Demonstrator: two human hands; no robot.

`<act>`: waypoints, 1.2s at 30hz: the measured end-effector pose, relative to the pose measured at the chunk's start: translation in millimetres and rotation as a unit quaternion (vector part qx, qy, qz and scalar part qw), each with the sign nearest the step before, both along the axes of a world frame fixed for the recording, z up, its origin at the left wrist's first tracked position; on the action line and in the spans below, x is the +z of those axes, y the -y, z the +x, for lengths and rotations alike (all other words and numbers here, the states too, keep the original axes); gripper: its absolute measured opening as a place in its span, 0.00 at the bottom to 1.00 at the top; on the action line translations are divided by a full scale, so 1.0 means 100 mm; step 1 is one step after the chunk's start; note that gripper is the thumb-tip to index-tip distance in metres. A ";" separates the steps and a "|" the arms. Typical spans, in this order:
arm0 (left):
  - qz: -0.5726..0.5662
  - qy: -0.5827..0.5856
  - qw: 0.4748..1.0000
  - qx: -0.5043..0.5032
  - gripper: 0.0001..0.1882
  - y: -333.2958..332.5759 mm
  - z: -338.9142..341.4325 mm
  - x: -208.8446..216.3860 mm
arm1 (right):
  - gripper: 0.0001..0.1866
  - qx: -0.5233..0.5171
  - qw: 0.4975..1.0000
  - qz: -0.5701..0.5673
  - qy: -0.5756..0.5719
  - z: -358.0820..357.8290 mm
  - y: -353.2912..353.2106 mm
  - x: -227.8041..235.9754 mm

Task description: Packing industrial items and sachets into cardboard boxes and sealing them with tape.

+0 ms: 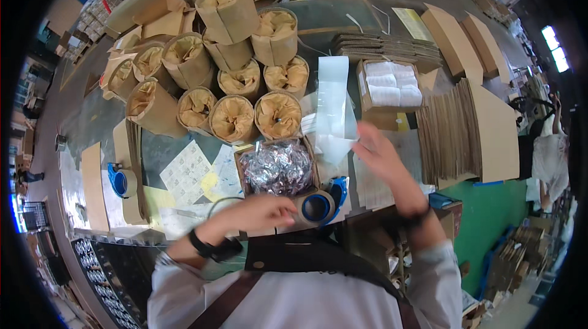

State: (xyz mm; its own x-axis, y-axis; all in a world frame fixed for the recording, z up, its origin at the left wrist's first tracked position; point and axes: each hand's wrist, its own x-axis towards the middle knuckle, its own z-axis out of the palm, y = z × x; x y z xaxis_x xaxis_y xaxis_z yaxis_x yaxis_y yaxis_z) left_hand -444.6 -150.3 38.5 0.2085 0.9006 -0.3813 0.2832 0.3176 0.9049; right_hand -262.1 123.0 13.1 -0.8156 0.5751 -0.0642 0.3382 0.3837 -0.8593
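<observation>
A: Which of your hands is nearer the translucent plastic sheet (334,93)?

B: Your right hand (376,151). Its fingertips are at the sheet's near right edge, so most of the sheet lies toward your 10 to 11 o'clock from there. The long axis runs roughly 12 to 6, straight away from you.

A: Are you gripping it?

B: Your right fingers reach the edge, but I cannot tell whether they pinch it or only touch. Your left hand (269,214) is loosely spread, with nothing visible between the fingers.

A: What sits around your left?

B: At 12 o'clock, just beyond it, an open cardboard carton (315,166) full of shiny clear-wrapped packets (275,166). At 3 o'clock, a blue tape dispenser (339,193) with its roll.

A: Other containers?

B: At your left hand's 11, cardboard drums (236,26) with crumpled brown paper (231,119) inside. Toward 12 to 1 from your right, a smaller carton (378,122) packed with white bundles (392,81).
</observation>
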 end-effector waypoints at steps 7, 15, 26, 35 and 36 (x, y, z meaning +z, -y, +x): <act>-0.015 0.098 0.989 0.111 0.20 0.17 0.24 -0.37 | 0.61 -0.139 0.963 -0.035 0.229 -0.81 -0.28 -1.03; -0.028 0.150 0.988 -0.013 0.19 -0.52 -0.32 -0.18 | 0.37 -0.208 0.961 -0.062 0.173 -0.68 -0.48 -1.07; 0.081 0.535 0.840 0.048 0.36 -1.32 1.09 0.12 | 0.09 -0.267 0.916 -0.113 -0.278 1.08 0.83 0.90; 0.180 0.441 0.859 0.187 0.24 -0.99 2.19 -0.03 | 0.17 -0.293 0.719 -0.466 -0.425 2.07 1.11 0.45; 0.189 0.384 0.883 0.194 0.19 -0.93 2.23 0.00 | 0.16 -0.301 0.673 -0.544 -0.400 2.14 1.11 0.31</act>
State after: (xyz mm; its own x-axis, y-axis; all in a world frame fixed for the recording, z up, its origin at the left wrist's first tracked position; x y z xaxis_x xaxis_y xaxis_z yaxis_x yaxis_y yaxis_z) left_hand -221.9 -57.6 38.4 -0.0769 0.9937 0.0813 -0.5242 -0.1097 0.8445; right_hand -48.1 12.5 44.5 -0.4800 0.7840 -0.3935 -0.5869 -0.6204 -0.5202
